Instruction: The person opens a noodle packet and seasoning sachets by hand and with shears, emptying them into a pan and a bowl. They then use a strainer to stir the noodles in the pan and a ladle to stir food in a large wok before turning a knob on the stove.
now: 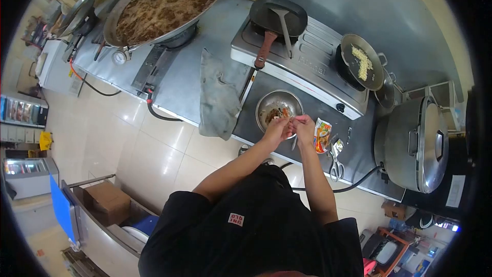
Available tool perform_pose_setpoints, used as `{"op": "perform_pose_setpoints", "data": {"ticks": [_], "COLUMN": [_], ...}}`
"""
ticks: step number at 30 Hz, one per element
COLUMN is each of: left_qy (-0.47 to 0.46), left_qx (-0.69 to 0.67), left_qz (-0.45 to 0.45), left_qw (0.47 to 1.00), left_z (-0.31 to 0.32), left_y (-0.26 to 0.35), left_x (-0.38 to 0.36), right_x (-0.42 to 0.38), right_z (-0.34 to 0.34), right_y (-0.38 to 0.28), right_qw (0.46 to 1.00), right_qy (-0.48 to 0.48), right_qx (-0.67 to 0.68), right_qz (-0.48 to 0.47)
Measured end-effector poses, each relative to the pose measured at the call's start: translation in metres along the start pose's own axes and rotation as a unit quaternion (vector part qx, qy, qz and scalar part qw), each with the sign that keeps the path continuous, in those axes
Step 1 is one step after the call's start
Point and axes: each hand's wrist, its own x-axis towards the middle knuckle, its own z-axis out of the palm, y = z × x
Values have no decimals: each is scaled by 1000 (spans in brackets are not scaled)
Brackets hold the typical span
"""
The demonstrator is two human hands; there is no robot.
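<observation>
Both my hands meet over the near rim of a steel mixing bowl (275,97), which holds dark pieces and some orange bits. My left hand (277,130) is closed, its fingertips pinched against those of my right hand (304,127). My right hand is closed the same way, at the bowl's right side. Whatever sits between the fingertips is too small to make out. To the right of the bowl lies a colourful seasoning packet (322,133). Kitchen scissors (336,168) rest nearer the counter edge, beside a small torn wrapper (337,147).
Behind the bowl stands a gas stove (307,69) with a square pan (271,6) and a frying pan (350,46) holding pale food. A large wok (171,33) of bubbling oil is at left; a big pot (402,143) stands right. A grey cloth (216,100) overhangs the counter edge.
</observation>
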Motion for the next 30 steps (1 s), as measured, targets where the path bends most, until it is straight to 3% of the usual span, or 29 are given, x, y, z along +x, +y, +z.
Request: {"op": "perform_pose_setpoints", "data": {"ticks": [2,5,8,17,20,23,26,30], "left_qy": [6,7,17,67,68,84,94,76], "left_qx": [-32,-25,-66,-46,-72,-33,-43,-11], "left_qz": [-42,-31,-91,-114,-129,-70,-49,-32], "left_qw": [999,999,994,990,987,993,993,997], "left_z": [0,-2,-11,4,5,8,9,10], "left_y": [-9,-17,-26,-21,-15,-13,-13,-8], "left_x": [7,13,25,19,18,19,20,13], "right_x": [-2,-18,-13,-8,-12,-12,-4,-3], "right_z": [1,8,2,-8,-2,12,15,18], "right_y": [10,-3,8,-4,-26,-42,-51,-41], "right_qw": [999,999,993,987,981,986,955,954], "right_qy": [10,25,4,-58,-102,-118,-201,-202], "right_qx": [-32,-44,-111,-146,-163,-22,-45,-95], "right_qz": [-35,-11,-40,-18,16,113,212,201]}}
